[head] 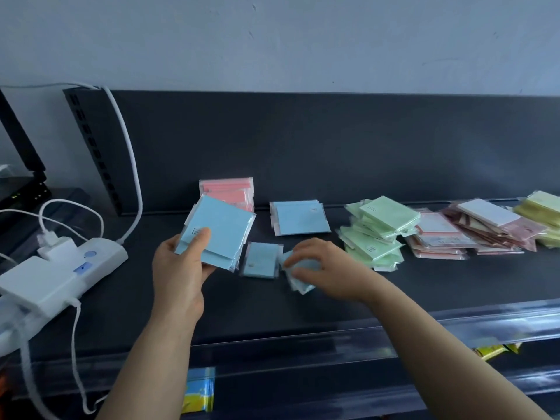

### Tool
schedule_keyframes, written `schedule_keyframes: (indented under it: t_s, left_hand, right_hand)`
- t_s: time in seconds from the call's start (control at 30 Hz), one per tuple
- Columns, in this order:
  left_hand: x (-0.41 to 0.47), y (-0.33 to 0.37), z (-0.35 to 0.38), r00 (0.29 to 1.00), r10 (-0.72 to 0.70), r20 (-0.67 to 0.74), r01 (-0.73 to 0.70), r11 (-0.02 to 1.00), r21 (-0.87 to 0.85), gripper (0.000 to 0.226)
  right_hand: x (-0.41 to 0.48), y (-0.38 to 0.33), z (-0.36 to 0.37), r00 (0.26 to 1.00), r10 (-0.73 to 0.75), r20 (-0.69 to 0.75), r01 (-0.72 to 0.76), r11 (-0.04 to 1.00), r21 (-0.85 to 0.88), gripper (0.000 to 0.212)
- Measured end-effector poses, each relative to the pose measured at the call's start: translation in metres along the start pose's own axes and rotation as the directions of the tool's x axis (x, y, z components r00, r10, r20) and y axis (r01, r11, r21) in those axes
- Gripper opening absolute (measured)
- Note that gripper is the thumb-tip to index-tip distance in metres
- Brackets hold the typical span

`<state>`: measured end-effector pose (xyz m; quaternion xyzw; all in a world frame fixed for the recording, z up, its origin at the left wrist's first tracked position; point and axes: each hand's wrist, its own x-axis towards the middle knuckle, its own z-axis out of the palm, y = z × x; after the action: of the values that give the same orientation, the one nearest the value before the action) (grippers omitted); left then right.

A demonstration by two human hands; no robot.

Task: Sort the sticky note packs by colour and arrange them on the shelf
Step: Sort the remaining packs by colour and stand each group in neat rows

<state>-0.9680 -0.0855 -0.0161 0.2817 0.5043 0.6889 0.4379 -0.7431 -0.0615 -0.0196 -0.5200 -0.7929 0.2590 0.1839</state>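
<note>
My left hand holds a fanned stack of blue sticky note packs above the dark shelf. My right hand grips a small blue pack lying on the shelf. Between my hands rests another small blue pack. A flat blue pile sits behind it. Pink packs stand against the back panel, partly hidden by the stack I hold. To the right lie a green heap, a pink and red heap and yellow packs.
A white power strip with plugs and cables occupies the shelf's left end. A black device stands at the far left. A clear price rail runs along the shelf's front edge, with yellow packets below it.
</note>
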Motion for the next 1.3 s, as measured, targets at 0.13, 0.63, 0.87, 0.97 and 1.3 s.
schedule_keyframes:
  t_s: [0.13,0.63,0.87,0.97,1.3]
  left_hand:
    - [0.002,0.001,0.006,1.000,-0.010,0.003,0.010,1.000,-0.022,0.016]
    - [0.009,-0.026,0.089,0.951,-0.057,0.303,0.041,0.997,0.058,0.031]
    - [0.031,-0.029,0.088,0.911,-0.057,0.408,-0.102,0.929,0.356,0.039]
    - [0.039,-0.037,0.097,0.890,-0.052,0.454,-0.252,0.773,0.583,0.023]
    - [0.081,-0.056,0.130,0.935,-0.170,0.311,-0.140,0.628,0.766,0.021]
  right_hand:
    - [0.021,-0.006,0.006,0.998,0.050,-0.031,-0.049,0.999,0.005,0.040]
    - [0.040,0.002,-0.008,0.960,0.206,-0.190,0.028,0.604,0.797,0.030]
    - [0.047,0.026,-0.020,0.943,0.240,-0.230,0.044,0.595,0.803,0.037]
    - [0.055,0.028,-0.019,0.927,0.260,-0.269,-0.007,0.731,0.682,0.033]
    - [0.097,0.034,-0.009,0.887,0.437,-0.152,-0.345,0.844,0.411,0.038]
